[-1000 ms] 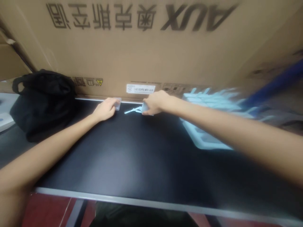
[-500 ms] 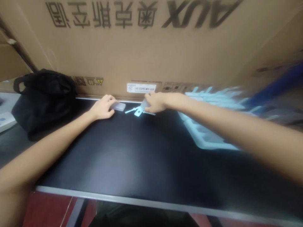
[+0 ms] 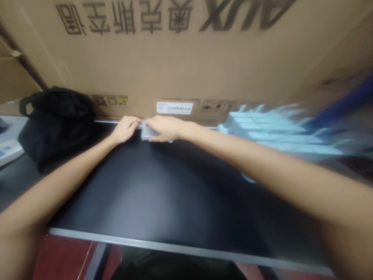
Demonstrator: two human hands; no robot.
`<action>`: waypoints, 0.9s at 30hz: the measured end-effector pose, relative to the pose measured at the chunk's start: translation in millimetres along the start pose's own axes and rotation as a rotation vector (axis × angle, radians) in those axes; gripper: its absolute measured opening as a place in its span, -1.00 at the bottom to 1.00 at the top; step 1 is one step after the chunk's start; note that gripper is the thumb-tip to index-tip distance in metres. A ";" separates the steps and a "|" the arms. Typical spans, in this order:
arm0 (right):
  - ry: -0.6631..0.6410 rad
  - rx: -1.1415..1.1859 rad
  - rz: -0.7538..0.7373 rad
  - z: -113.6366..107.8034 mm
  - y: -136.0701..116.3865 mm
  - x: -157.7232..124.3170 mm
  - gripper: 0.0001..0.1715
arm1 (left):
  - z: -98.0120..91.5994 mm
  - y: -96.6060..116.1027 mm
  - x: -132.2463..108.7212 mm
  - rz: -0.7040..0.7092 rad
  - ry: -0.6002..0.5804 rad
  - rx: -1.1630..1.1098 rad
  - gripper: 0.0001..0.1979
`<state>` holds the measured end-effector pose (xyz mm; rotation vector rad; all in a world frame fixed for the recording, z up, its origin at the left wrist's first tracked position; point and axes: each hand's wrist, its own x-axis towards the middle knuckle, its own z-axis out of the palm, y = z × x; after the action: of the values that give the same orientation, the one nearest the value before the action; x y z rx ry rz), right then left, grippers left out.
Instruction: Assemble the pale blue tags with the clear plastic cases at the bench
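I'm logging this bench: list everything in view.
table: 1, black, centre
large carton: 1, brown, white-labelled, behind table
smaller carton: 1, brown, far left
bag: 1, black, left
object: 1, white, far left
block: 1, grey, in right hand
small piece: 1, light blue, part-hidden by right hand
rack: 1, light blue, right
beam: 1, blue, far right
floor: 1, red, below table
clothing: 1, dark, bottom centre
left hand: 1, bare, beside block
right hand: 1, bare, holding block

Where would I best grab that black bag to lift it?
Probably by its loop handle, coming from the left and slightly above. The loop sticks out from the upper left of the black bag, leaving a gap for fingers, while the body looks soft and rounded.
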<state>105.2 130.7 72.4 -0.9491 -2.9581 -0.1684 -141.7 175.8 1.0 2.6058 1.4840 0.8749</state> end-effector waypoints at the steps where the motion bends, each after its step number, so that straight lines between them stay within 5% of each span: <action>1: 0.025 0.031 -0.036 7.1 -3.9 8.1 -0.35 | -1.6 0.3 0.8 -0.043 0.005 -0.032 -0.55; 8: 0.197 -0.003 -0.025 44.4 -11.3 46.4 -0.47 | -2.5 -2.0 -0.2 -0.177 0.028 -0.159 -0.65; 12: 0.175 -0.104 0.052 22.3 -7.2 24.3 -0.43 | 0.6 -4.9 -0.7 -0.112 0.015 -0.118 -0.65; 16: 0.261 -0.145 0.044 -31.7 -12.1 -67.2 -0.44 | 3.6 -7.9 0.2 -0.075 0.006 -0.082 -0.66; 19: 0.496 -0.088 0.289 -48.3 -21.0 -172.3 -0.43 | 7.4 -10.8 1.0 -0.062 0.033 -0.087 -0.67; 23: 0.939 -0.010 1.060 -9.3 -23.5 -288.3 -0.48 | 9.9 -12.0 0.6 -0.049 0.050 -0.061 -0.69; 25: 0.845 0.137 1.325 16.1 -21.6 -313.0 -0.56 | 8.9 -10.9 0.2 -0.056 0.049 -0.061 -0.68; 27: 0.642 0.294 1.432 31.0 -21.2 -317.6 -0.57 | 7.2 -9.7 0.0 -0.067 0.051 -0.064 -0.68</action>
<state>351.3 -66.6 19.9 -2.0782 -1.2130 0.0249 -145.9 182.9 -7.8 2.4916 1.5186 0.9725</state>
